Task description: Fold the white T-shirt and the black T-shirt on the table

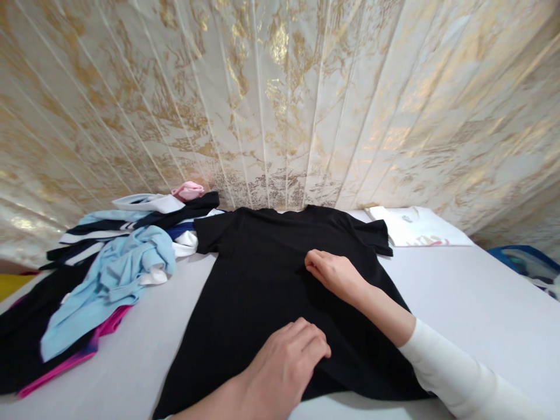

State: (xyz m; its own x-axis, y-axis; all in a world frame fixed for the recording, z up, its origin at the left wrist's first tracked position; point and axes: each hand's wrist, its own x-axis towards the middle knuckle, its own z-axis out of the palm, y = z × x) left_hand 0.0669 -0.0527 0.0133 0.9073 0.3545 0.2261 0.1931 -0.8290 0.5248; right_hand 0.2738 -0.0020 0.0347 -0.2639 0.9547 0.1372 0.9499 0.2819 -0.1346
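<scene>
A black short-sleeved T-shirt [262, 280] lies spread on the white table, its neckline toward the wall and its hem toward me. My right hand [335, 273] is over the right-middle of the shirt, with its fingers pressed together and bent down; whether cloth is between the fingertips is hidden. Lower down, near the hem, my left hand [289, 361] has its fingers curled in against the black fabric. A crease runs in the cloth beside its fingertips.
A loose heap of clothes lies at the left, with a light blue garment [118, 274] on top and a pink piece [188, 190] at the back. A folded white garment [420, 226] rests at the back right of the table [472, 309]. Behind stands gold-patterned sheeting [280, 105].
</scene>
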